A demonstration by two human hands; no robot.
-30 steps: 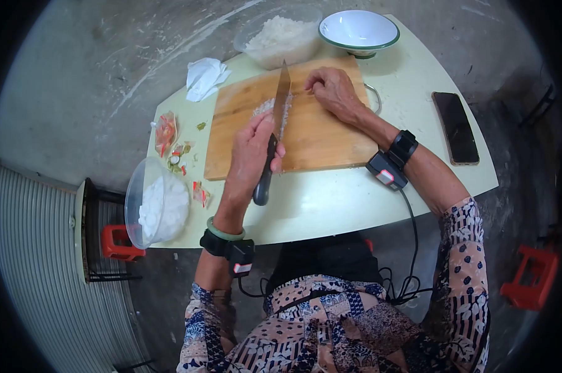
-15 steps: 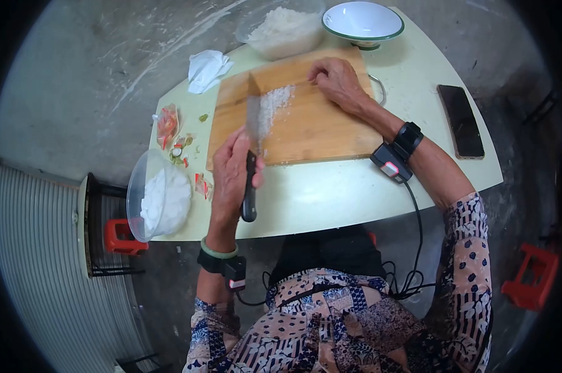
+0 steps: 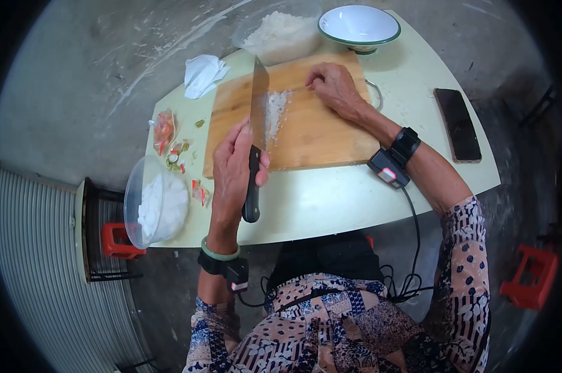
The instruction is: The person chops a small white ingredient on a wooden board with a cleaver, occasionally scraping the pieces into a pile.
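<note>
My left hand (image 3: 232, 163) is wrapped round the black handle of a kitchen knife (image 3: 260, 93) with a broad steel blade. The blade stands over the left part of a wooden cutting board (image 3: 318, 140), its tip pointing away from me. Just right of the blade lies a strip of finely chopped white bits (image 3: 276, 110), partly hidden by it. Fingers curled in, my right hand (image 3: 335, 89) rests at the board's upper right, apart from the white bits. I see nothing held in it.
At the back stand a clear tub of white crumbly stuff (image 3: 281, 37) and a green-rimmed white bowl (image 3: 359, 28). Left are crumpled tissue (image 3: 203, 74), a small plastic bag (image 3: 163, 132), scraps (image 3: 177, 156) and a plastic bowl (image 3: 162, 208) with white contents. A phone (image 3: 458, 124) lies right.
The knife blade has moved slightly right and turned, its broad side now showing more. The white strip looks narrower beside it. My right hand has stayed in much the same place.
</note>
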